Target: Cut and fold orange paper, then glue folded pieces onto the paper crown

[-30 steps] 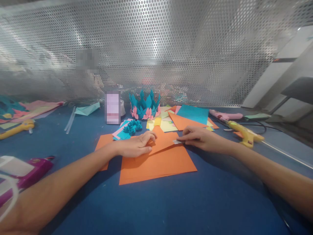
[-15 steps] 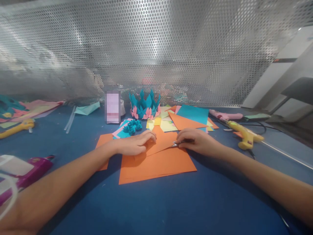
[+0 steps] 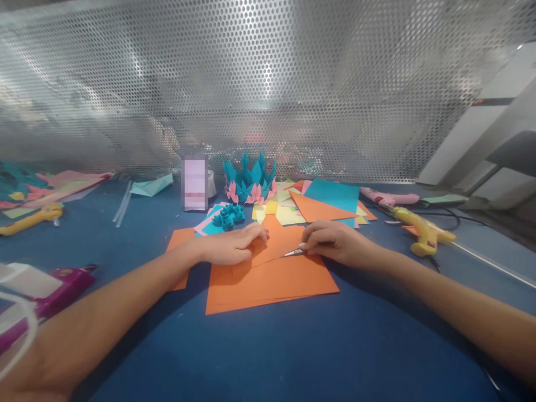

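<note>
Orange paper (image 3: 272, 285) lies on the blue table in front of me, with a smaller orange piece on top of it. My left hand (image 3: 232, 244) rests on the upper orange piece, palm down, fingers spread and slightly bent. On the right, my right hand (image 3: 335, 240) is closed around a small pointed metal tool (image 3: 293, 253), perhaps scissors or a blade. Its tip points left, at the lower edge of the upper orange piece. Most of the tool is hidden by my fingers.
Behind my hands stand a blue paper crown (image 3: 250, 178) and a phone (image 3: 196, 183). Coloured sheets (image 3: 335, 195) lie to their right. A yellow glue gun (image 3: 425, 231) is at right, a purple device (image 3: 67, 285) at left. A perforated metal panel (image 3: 268, 84) rises behind.
The metal tool's tip has moved slightly left and down and shows more of its length. My left hand has stayed in place on the paper.
</note>
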A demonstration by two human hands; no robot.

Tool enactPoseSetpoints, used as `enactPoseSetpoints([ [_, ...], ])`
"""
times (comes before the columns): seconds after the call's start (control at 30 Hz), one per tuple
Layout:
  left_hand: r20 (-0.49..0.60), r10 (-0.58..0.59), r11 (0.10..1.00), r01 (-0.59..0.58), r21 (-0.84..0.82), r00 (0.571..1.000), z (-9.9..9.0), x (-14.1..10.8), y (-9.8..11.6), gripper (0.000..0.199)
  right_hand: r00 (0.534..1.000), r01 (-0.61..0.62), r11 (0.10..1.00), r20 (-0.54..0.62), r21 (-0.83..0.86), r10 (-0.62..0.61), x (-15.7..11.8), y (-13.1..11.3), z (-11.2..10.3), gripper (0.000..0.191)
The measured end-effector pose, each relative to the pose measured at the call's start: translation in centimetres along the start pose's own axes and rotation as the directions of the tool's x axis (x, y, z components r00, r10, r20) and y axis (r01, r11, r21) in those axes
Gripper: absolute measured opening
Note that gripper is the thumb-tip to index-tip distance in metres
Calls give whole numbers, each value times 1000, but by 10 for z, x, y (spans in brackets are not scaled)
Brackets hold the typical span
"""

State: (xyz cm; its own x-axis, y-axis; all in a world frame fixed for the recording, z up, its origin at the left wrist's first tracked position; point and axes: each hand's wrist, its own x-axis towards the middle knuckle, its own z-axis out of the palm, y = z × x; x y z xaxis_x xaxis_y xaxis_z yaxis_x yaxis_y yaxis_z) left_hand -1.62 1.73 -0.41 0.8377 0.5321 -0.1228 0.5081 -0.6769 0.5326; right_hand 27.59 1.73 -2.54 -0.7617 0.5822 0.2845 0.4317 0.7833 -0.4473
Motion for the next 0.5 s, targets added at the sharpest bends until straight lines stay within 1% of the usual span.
enactPoseSetpoints([
  [0.07, 0, 4, 1000, -4, -3, 1000, 0, 0, 0, 41, 1000, 2, 1000, 4, 3, -2, 0, 0, 0, 18],
  [0.2, 7, 6, 1000, -6, -20, 1000, 1, 0, -1, 38, 1000, 8, 1000, -27, -16, -8, 1, -3, 3, 17],
  [0.37, 18, 3, 999, -3, -32, 1000, 0, 0, 1, 41, 998, 41, 997, -51, -66, -45, 5, -10, 8, 15],
  [0.5, 15, 6, 999, -5, -40, 1000, 0, 0, 1, 33, 997, 65, 996, -37, -64, -67, 5, -11, 7, 16],
])
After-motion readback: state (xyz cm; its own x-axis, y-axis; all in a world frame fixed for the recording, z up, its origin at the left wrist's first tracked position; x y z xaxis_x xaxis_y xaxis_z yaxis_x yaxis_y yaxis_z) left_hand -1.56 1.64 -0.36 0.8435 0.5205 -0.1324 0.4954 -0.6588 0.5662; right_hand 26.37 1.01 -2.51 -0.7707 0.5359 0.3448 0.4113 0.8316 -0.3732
